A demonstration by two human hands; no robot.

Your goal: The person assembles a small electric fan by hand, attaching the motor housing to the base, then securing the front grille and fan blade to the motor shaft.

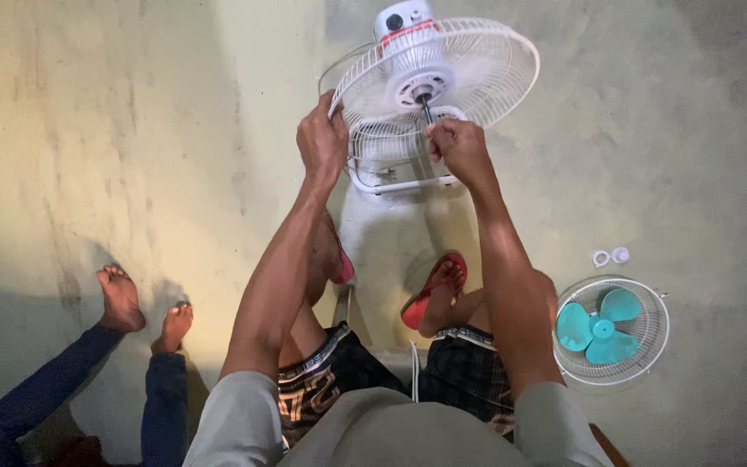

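A white floor fan (pixel 430 95) stands on the concrete floor in front of me, its rear wire guard (pixel 494 65) facing up and the blade removed. The bare motor shaft (pixel 426 108) sticks out from the hub. My left hand (pixel 322 138) grips the left rim of the guard. My right hand (pixel 458 149) is closed just below the shaft, its fingers at the guard near the hub; whether it holds a small part I cannot tell. My feet in red sandals (pixel 432 290) rest below the fan's white tube base (pixel 399 183).
On the floor to the right lies the front wire guard (pixel 650 346) with the teal fan blade (pixel 598 327) in it. Two small white caps (pixel 609 257) lie just above it. Another person's bare feet (pixel 123 298) and dark blue trouser legs are at lower left.
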